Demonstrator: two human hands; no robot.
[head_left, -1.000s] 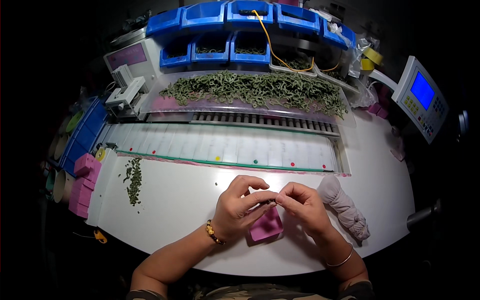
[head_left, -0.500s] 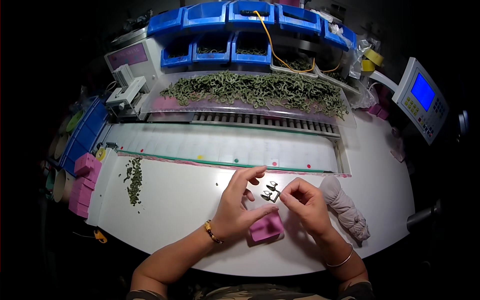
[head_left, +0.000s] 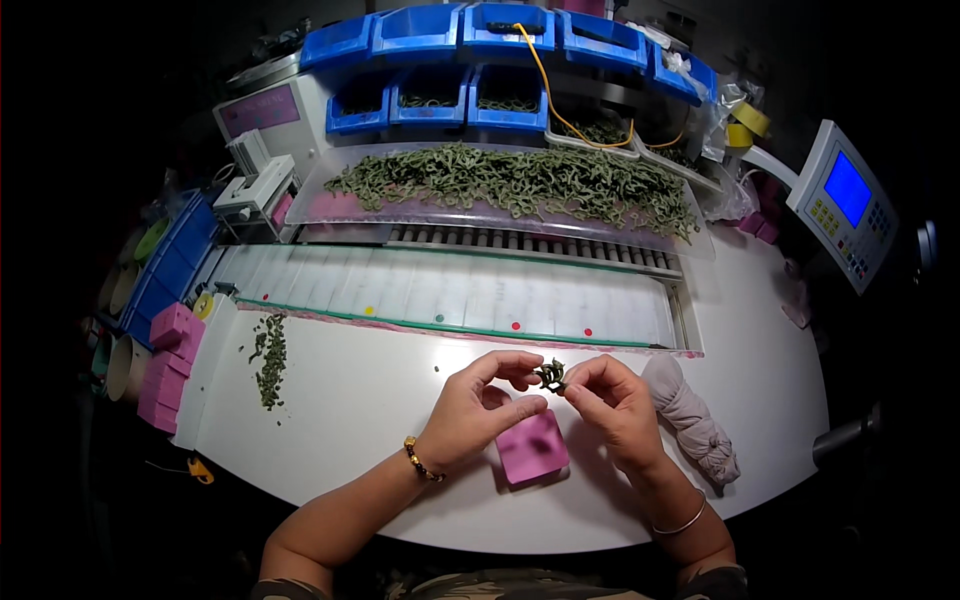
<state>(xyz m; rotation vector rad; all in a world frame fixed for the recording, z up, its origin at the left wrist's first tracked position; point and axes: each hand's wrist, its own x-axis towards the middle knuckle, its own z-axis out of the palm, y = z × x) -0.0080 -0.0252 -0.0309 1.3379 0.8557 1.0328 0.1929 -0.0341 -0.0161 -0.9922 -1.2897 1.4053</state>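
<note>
Above a pink square block (head_left: 532, 450) on the white table, my right hand (head_left: 618, 405) pinches a small dark green looped piece (head_left: 551, 375) by its right end between thumb and fingertips. My left hand (head_left: 478, 405) is at the piece's left side, thumb and fingers curved and spread apart. Its fingertips come up to the piece; whether they touch it I cannot tell. The piece casts a dark shadow on the block. A rolled grey cloth (head_left: 690, 420) lies just right of my right hand.
A narrow white conveyor belt (head_left: 430, 290) with coloured dots runs behind my hands. Beyond it, a clear tray (head_left: 320, 205) bears a heap of green curly pieces (head_left: 520, 180). Small green bits (head_left: 270, 365) and stacked pink blocks (head_left: 165, 390) are at left; a control panel (head_left: 845, 205) stands right.
My left hand's fingers have lowered and closed in toward the green piece. The piece has turned in my right hand's pinch. The belt's coloured dots have shifted left.
</note>
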